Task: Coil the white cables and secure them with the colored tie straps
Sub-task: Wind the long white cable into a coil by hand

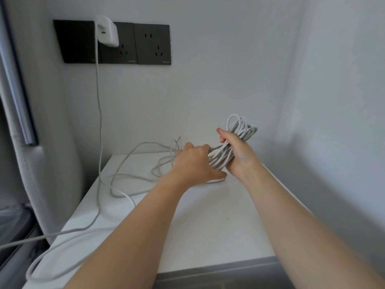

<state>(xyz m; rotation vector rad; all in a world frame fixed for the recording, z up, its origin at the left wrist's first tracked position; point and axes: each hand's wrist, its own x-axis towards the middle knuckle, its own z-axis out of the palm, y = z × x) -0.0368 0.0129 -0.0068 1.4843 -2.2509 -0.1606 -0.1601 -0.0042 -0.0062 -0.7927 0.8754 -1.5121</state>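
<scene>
**Coil half wound, no straps in sight**

Holding the coil (242, 130) of white cable in the right hand (237, 152), fingers wrapped tight round its middle, loops fanning out above the fist toward the wall. Reaching in with the left hand (193, 163), fingers curled over the strands where they leave the bundle, thumb low beside a run of cable on the bench (208, 226). Hard to tell from behind the knuckles how firmly pinched.

Plenty left to wind: loose cable (123, 182) sprawled in wide overlapping loops across the back left of the bench and trailing off the front left edge. Also a line running up the wall to the white charger (107, 32), plugged into the dark socket panel (152, 44). Cannot tell whether one cable or two.

Likely trouble from here:

- Drawing in slack too briskly while plugged in: could jerk the charger out of the socket or strain the lead.
- Pulling through the crossed loops: could cinch them into a knot or drag the whole tangle along the bench.
- Opening the right fist to take a new turn: uneven loops, probably springy, apt to slip free and spill.
- No coloured straps visible anywhere: fetching one would mean freeing a hand, and the bundle could unwind meanwhile.
</scene>
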